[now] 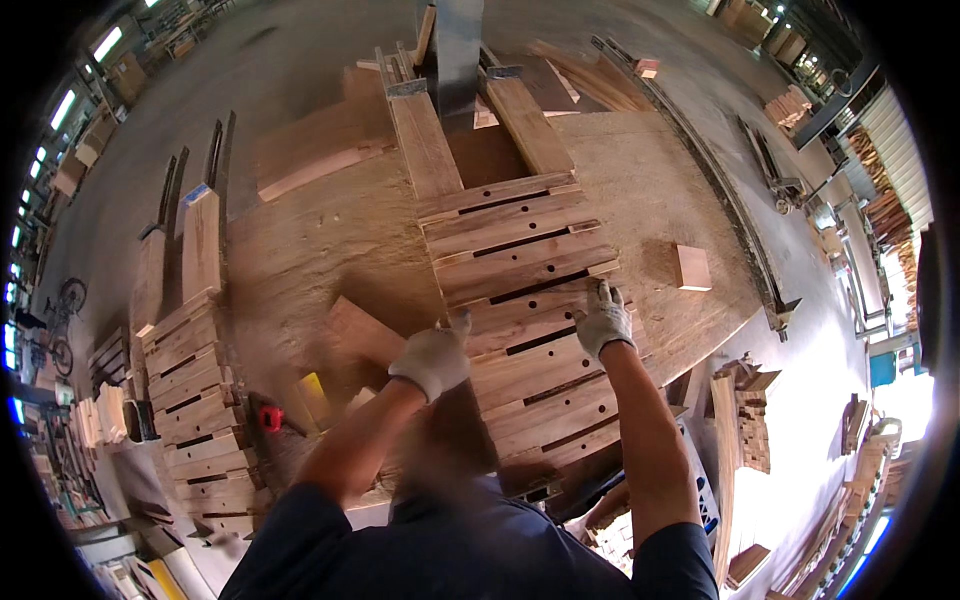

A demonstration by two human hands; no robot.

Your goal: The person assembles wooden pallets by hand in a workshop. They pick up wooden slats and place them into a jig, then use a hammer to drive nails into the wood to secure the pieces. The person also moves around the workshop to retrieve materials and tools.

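Observation:
In front of me runs a row of wooden boards (530, 322), laid edge to edge, with dark round holes and long slots between them. My left hand (433, 360), in a whitish work glove, is closed at the left end of one board, its thumb pointing up over the edge. My right hand (603, 324), gloved alike, grips the right end of that row with its fingers bent over the wood. The undersides of both grips are hidden. Two long planks (425, 142) reach from the row's far end toward a grey metal post (458, 60).
A similar slotted board stack (195, 420) stands at the left. A loose wood block (692, 268) lies on the dusty sheet (650, 200) to the right, by a long metal rail (715, 170). A red tool (270, 418) and yellow piece (315, 398) lie left of my arm.

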